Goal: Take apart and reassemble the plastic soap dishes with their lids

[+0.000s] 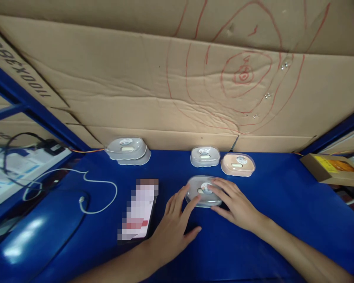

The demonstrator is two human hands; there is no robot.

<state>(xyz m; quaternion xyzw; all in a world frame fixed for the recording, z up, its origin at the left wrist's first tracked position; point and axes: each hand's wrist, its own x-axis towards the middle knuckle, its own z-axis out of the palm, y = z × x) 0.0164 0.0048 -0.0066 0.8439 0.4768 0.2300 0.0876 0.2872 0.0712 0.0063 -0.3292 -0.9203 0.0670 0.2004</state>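
A grey soap box with a clear lid and a round label lies on the blue tabletop between my hands. My right hand spans its right end, the fingers on the lid and the thumb by the front edge. At the box's left side is my left hand, its fingers spread at the lid and its thumb away from it. Behind stand another grey box and a peach one. Farther left, grey boxes are stacked.
A phone with a blurred screen lies left of my left hand. A white cable curls on the table near power strips. Cardboard with red rings forms the back wall. An open carton sits at right.
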